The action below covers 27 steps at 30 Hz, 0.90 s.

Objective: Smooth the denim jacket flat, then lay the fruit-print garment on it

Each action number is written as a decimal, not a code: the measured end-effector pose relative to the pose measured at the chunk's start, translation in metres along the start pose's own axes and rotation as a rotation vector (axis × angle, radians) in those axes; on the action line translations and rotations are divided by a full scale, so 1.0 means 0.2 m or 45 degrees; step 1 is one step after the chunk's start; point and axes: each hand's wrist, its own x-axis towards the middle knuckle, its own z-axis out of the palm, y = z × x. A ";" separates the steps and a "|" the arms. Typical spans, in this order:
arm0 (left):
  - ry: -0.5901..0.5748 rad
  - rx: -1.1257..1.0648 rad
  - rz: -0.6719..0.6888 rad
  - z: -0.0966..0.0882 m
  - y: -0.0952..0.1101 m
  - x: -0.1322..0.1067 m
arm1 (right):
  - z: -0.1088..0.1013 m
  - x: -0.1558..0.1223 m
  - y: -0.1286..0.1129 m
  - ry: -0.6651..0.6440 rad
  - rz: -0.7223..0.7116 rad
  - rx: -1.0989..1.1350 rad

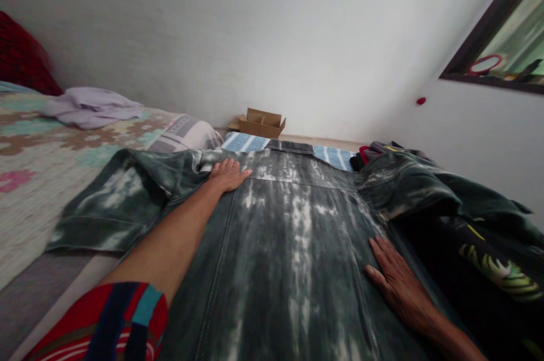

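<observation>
A dark green bleached denim jacket [293,236] lies spread back-side up across the bed. My left hand [227,174] rests flat near its left shoulder, fingers stretched out and holding nothing. My right hand [393,279] lies flat on the jacket's right side, fingers together and extended. The left sleeve [114,208] stretches out over the bed. The right sleeve [429,185] is bunched over dark clothes.
A floral bedspread [38,179] covers the bed at left, with a lilac garment [89,106] and a grey pillow [187,133]. A cardboard box [260,123] sits by the white wall. Dark printed clothing [493,264] is piled at right below a framed window [505,38].
</observation>
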 end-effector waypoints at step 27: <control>-0.244 -0.109 -0.014 -0.12 -0.21 -1.34 | -0.14 -0.14 -1.26 -0.176 -0.721 0.367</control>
